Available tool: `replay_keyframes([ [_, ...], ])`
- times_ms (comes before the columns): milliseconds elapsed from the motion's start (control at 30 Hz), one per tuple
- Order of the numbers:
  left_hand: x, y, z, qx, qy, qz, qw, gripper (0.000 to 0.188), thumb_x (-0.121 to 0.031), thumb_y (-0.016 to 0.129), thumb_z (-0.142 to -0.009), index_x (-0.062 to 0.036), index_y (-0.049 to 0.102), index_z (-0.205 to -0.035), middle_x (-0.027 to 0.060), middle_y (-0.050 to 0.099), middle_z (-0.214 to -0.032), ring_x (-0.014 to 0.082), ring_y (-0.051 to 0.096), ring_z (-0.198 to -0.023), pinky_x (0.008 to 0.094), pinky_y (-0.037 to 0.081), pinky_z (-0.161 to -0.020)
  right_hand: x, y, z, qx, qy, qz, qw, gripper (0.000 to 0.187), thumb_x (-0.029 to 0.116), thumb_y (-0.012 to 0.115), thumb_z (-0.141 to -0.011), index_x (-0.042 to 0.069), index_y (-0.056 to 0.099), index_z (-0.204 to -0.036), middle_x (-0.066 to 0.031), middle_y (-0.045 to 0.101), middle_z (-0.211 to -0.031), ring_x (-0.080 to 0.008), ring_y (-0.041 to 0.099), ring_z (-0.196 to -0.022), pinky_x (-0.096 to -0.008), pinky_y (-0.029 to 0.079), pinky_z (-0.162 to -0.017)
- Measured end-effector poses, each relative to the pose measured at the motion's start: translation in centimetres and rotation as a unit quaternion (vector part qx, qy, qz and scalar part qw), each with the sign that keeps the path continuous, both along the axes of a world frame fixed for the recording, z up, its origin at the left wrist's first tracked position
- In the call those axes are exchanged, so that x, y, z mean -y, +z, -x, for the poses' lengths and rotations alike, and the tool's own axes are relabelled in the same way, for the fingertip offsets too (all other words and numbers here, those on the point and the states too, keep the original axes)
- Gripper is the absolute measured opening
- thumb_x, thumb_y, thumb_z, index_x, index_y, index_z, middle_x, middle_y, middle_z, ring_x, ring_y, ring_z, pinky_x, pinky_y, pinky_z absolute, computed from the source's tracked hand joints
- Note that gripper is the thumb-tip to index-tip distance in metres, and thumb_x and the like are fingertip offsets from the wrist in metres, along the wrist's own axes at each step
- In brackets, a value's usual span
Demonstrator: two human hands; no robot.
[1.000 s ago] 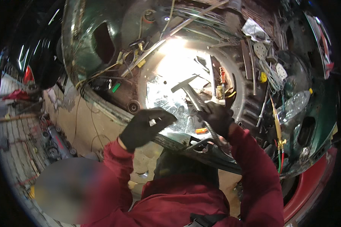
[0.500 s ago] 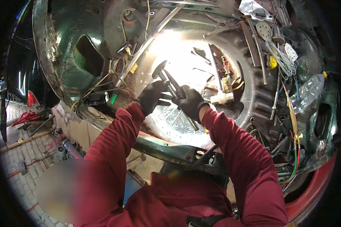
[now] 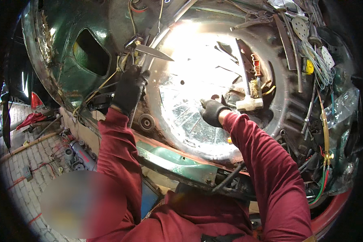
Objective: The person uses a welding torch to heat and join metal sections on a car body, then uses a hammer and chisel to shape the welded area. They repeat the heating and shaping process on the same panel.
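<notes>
My left hand (image 3: 129,89), in a black glove, is closed around the handle of a hammer (image 3: 154,51). The hammer's long, pointed metal head sticks out past the fingers, over the left side of a brightly lit round well. Over the lower right part of that well is my right hand (image 3: 214,112), also gloved, with its fingers curled in. Whether anything is inside those fingers cannot be made out. Beside the right hand lies a mallet (image 3: 249,104) with a pale block head, and a red-handled tool (image 3: 256,66) lies farther back.
The round well (image 3: 177,135) sits in a worn green car body (image 3: 169,159). Metal bars (image 3: 284,42), coiled wire (image 3: 316,66), a clear plastic bottle (image 3: 345,107) and a brass torch (image 3: 326,121) with red and green hoses lie at right. Cables (image 3: 97,92) run at left, above brick paving (image 3: 34,157).
Both hands were on the hammer near the well's middle. Now it is in my left hand, moved left and away from me. My right hand has let go and moved slightly right. The view has shifted.
</notes>
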State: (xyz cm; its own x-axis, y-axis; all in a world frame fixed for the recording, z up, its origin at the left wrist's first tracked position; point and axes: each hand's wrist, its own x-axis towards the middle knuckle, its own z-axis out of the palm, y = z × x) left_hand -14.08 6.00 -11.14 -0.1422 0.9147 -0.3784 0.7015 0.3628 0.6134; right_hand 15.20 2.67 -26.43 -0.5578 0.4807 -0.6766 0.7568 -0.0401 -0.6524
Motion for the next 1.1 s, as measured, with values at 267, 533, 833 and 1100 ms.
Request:
replay_keyframes([
  [267,0.6,-3.3,-0.3,-0.097,-0.173,-0.005,0.980,0.036,-0.027,0.071,-0.103,-0.0002,0.066,-0.127,0.0168,0.068,-0.097,0.0294,0.068,-0.088,0.0385,0.054,-0.083,1.3,-5.0,1.8,-0.042,-0.103,-0.029,0.993,0.048,0.028,0.057,-0.104,-0.001,0.064,-0.142,-0.0322,0.070,-0.130,-0.0457,0.067,-0.127,-0.0475,0.052,-0.109],
  [533,-0.1,-0.7,-4.2,0.012,0.014,0.124,0.992,0.068,-0.050,0.070,-0.103,0.0004,0.059,-0.148,0.0115,0.070,-0.100,0.0123,0.065,-0.073,0.0303,0.057,-0.067,3.9,1.9,4.2,-0.278,-0.384,-0.092,0.876,0.048,0.027,0.055,-0.112,-0.004,0.055,-0.148,-0.0328,0.070,-0.128,-0.0465,0.070,-0.119,-0.0481,0.055,-0.102],
  [833,0.4,-1.6,-7.3,0.163,0.010,0.185,0.969,0.034,-0.025,0.059,-0.113,0.0003,0.066,-0.134,0.0112,0.065,-0.122,0.0140,0.070,-0.087,0.0250,0.058,-0.064,3.2,5.3,5.5,-0.359,-0.396,-0.101,0.839,0.034,0.020,0.054,-0.113,-0.001,0.058,-0.140,-0.0199,0.072,-0.112,-0.0237,0.071,-0.091,-0.0394,0.058,-0.079],
  [1100,2.0,-4.5,-5.3,-0.048,-0.417,-0.164,0.892,0.041,0.006,0.071,-0.093,0.0016,0.066,-0.134,0.0253,0.068,-0.132,0.0410,0.069,-0.121,0.0464,0.059,-0.103,0.4,4.0,3.4,-0.387,-0.495,0.262,0.733,0.032,0.024,0.046,-0.118,-0.001,0.062,-0.132,-0.0150,0.070,-0.103,-0.0259,0.075,-0.087,-0.0373,0.064,-0.075],
])
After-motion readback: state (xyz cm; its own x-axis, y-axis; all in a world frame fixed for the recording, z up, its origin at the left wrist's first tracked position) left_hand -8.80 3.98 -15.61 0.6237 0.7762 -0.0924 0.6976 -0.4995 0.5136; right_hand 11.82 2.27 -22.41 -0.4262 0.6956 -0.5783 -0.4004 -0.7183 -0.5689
